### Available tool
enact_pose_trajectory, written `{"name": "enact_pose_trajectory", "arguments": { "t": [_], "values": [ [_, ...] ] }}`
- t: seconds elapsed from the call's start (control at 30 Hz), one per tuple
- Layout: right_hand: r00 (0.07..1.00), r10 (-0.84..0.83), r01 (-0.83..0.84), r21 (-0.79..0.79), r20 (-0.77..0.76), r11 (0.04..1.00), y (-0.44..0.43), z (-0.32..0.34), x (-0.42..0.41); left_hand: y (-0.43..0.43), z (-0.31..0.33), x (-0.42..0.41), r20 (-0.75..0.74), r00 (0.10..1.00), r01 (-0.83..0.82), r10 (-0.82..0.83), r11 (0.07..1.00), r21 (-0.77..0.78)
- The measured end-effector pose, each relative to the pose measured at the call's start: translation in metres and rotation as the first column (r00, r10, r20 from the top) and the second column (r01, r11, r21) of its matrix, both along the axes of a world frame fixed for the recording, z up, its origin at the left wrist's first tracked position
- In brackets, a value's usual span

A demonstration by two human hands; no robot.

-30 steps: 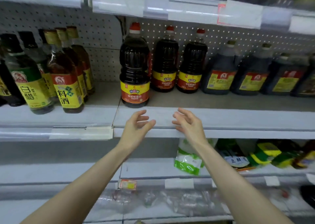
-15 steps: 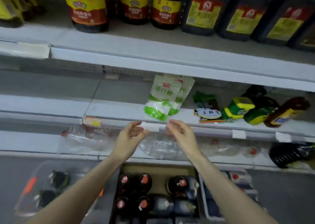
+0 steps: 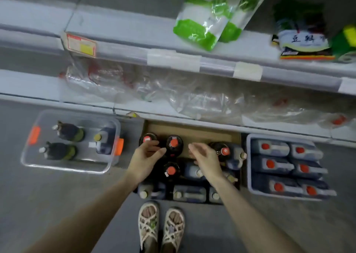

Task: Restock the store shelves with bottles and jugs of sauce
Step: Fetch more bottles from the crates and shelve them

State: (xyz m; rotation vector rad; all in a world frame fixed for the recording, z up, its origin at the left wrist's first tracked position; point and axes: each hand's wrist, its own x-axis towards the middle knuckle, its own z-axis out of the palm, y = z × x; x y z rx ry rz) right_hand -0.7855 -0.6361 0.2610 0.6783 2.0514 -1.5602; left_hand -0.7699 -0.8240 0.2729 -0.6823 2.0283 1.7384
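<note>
While both hands are hanging over the cardboard box (image 3: pixel 192 132), neither is holding anything.

Head view (the only one):
- The left hand (image 3: pixel 146 160) is hovering at the box's back-left corner with its fingers loose and slightly bent. The tips are overlapping the cap of the corner bottle (image 3: pixel 148 138); can't tell if they're touching.
- The right hand (image 3: pixel 206 162) is hovering right of centre, fingers relaxed and spread, gripping nothing.
- A red-capped bottle (image 3: pixel 174 143) is standing upright between the two hands, near the box's back edge. My guess is that it's the next pick.
- A second bottle (image 3: pixel 171 170) is standing just in front of it, mid-box.
- A dark jug (image 3: pixel 224 151) is sitting by the box's right edge, and pale-capped jugs (image 3: pixel 189 194) are filling the front edge.
- Bare cardboard is showing along the back edge, so some stock is probably already out.

Still waiting, all on the floor along the bottom shelf (image 3: pixel 28 83):
- A clear bin (image 3: pixel 65 168) left of the box is holding a few pale-capped bottles.
- A grey crate (image 3: pixel 249 168) on the right is packed with red-capped jugs (image 3: pixel 269 147).

The bottom shelf is carrying only crumpled plastic wrap (image 3: pixel 202 102). The shelf above (image 3: pixel 125 31) is carrying green-white pouches (image 3: pixel 196 27) at its front edge. No sauce is showing on either shelf.

Judgement: the job is sitting early-to-mid, with most of the load still down in the containers.
</note>
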Motion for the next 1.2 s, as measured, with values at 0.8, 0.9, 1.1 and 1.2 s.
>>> {"name": "enact_pose_trajectory", "arguments": {
  "t": [0.8, 0.9, 1.1, 1.2],
  "values": [
    [0.905, 0.011, 0.038, -0.106, 0.425, 0.994, -0.044, -0.211, -0.025, -0.021, -0.199, -0.015, 0.135, 0.989, 0.071, -0.06, 0.994, -0.083],
    [0.91, -0.056, 0.101, -0.091, 0.41, 0.991, -0.048, -0.216, -0.031, -0.022, -0.201, -0.017, 0.135, 0.989, 0.064, -0.052, 0.995, -0.08],
    [0.908, -0.172, 0.229, -0.107, 0.383, 0.968, -0.058, -0.228, -0.046, -0.025, -0.204, -0.026, 0.124, 0.992, 0.025, -0.015, 0.997, -0.079],
    [0.899, -0.208, 0.27, -0.113, 0.385, 0.956, -0.061, -0.238, -0.048, -0.029, -0.206, -0.029, 0.119, 0.993, 0.026, -0.018, 0.997, -0.07]
  ]
}}
